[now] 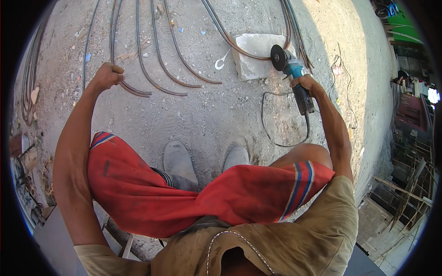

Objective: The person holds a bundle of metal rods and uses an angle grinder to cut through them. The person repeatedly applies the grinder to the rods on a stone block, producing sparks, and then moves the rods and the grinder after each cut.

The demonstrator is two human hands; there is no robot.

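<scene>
Dusty ground (207, 117), hands (305, 83) at angle grinder (302, 97) and rods (135, 91)

Out in the open air here, and this looks like a rough work yard: underfoot it's bare, dusty ground (138, 115) strewn with pebbles and grit, and a strip of sunlight (345, 41) cuts across it at upper right. Look along the top, long metal rods (184, 84) lie right on the dirt, curving at their ends! A pale block (258, 70) sits upper right of centre, an angle grinder (302, 99) just beside it, its cord (262, 115) looping over the dirt. Grey dust coats the boots (177, 158), and lower right, there's a jumble of poles (410, 198).
</scene>
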